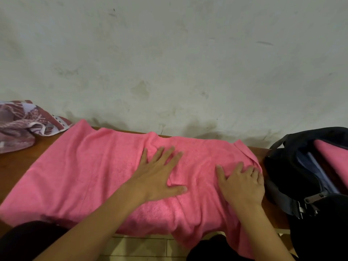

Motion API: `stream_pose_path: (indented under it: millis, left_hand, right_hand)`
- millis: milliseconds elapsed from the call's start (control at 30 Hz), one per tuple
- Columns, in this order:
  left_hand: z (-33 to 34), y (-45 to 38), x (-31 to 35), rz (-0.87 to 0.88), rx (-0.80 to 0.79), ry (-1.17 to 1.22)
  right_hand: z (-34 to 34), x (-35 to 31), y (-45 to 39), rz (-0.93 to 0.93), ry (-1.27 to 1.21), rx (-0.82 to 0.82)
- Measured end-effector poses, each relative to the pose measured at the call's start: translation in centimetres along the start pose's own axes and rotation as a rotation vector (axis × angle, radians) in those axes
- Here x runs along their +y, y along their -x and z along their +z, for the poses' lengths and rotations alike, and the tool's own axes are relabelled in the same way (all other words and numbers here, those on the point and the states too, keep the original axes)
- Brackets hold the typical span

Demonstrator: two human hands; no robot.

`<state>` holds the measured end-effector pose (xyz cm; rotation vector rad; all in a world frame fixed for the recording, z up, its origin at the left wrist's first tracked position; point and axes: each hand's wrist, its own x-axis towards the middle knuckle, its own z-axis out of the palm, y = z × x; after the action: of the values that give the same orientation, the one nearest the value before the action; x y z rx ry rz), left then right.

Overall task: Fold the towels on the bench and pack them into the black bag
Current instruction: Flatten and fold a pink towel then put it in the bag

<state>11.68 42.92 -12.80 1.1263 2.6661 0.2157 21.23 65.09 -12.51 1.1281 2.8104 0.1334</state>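
A large pink towel (pixel 90 174) lies spread across the wooden bench (pixel 22 162), its front edge hanging over the bench's near side. My left hand (pixel 160 174) lies flat on the towel's middle with the fingers spread. My right hand (pixel 243 183) rests on the towel's right end, fingers slightly bent on the cloth. The black bag (pixel 293 166) stands open at the bench's right end, and a pink towel (pixel 333 155) shows inside it.
A patterned maroon and white towel (pixel 20 123) lies crumpled at the bench's far left. A stained pale wall (pixel 169 63) rises right behind the bench. Tiled floor (pixel 139 247) shows below the bench's front edge, between my dark-clad knees.
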Motion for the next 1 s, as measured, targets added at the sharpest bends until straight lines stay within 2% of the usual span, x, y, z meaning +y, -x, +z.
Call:
stream_pose_path:
  millis: [200, 400, 533, 667, 867, 1000]
  left_hand:
    - [-0.9, 0.2, -0.9, -0.077, -0.067, -0.027]
    - [-1.3, -0.3, -2.0, -0.088, -0.122, -0.030]
    - [-1.6, -0.6, -2.9, -0.060, -0.151, 0.036]
    - [-1.2, -1.2, -3.4, -0.039, -0.107, 0.064]
    - [-0.5, -3.3, -3.5, -0.039, -0.022, 0.021]
    - [0.2, -3.9, -3.8, 0.012, 0.116, 0.032]
  right_hand:
    - [0.2, 1.9, -2.6, -0.049, -0.180, -0.084]
    - [1.5, 2.7, -5.7, -0.151, -0.240, 0.005]
    - [1.2, 3.0, -7.9, -0.197, -0.267, -0.025]
    - [1.2, 3.0, -11.0, -0.212, -0.306, -0.028]
    - [1.1, 0.9, -12.5, -0.141, -0.653, 0.215]
    - [1.3, 0.1, -13.4, -0.079, -0.741, 0.268]
